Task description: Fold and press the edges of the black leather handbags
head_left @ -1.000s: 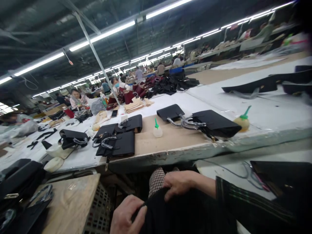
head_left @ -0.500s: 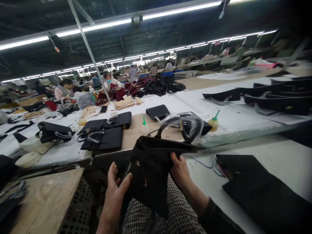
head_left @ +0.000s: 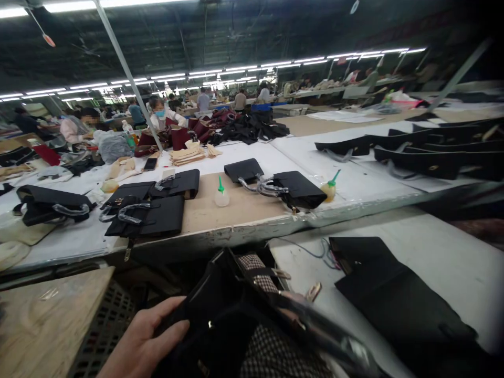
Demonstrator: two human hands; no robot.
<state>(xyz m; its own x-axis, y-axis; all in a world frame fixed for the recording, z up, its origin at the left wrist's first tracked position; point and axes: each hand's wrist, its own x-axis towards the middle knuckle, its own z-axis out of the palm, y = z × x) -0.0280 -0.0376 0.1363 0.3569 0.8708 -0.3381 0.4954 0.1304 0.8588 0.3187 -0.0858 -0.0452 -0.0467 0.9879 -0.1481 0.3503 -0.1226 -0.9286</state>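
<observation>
A black handbag (head_left: 224,310) rests over my lap, tilted, with gold-coloured metal fittings and a handle in clear plastic wrap swung toward the lower right. My left hand (head_left: 147,336) grips the bag's left side, thumb on the near face and fingers toward the far edge. Behind the strap and handle, only a sliver of my right hand (head_left: 292,300) shows; its fingers are hidden. Checked cloth (head_left: 271,349) is visible below and beyond the bag.
Black handbags (head_left: 163,215) with wrapped handles lie across the workbench. Glue bottles with green nozzles (head_left: 221,197) stand among them. Black panels (head_left: 397,283) lie on the side table at right; a wooden board (head_left: 51,310) tops a crate at left. Co-workers sit farther back.
The handbag has come lower and closer, and its handle has swung down to the right. My right hand has gone mostly behind it. The camera view has shifted right and down.
</observation>
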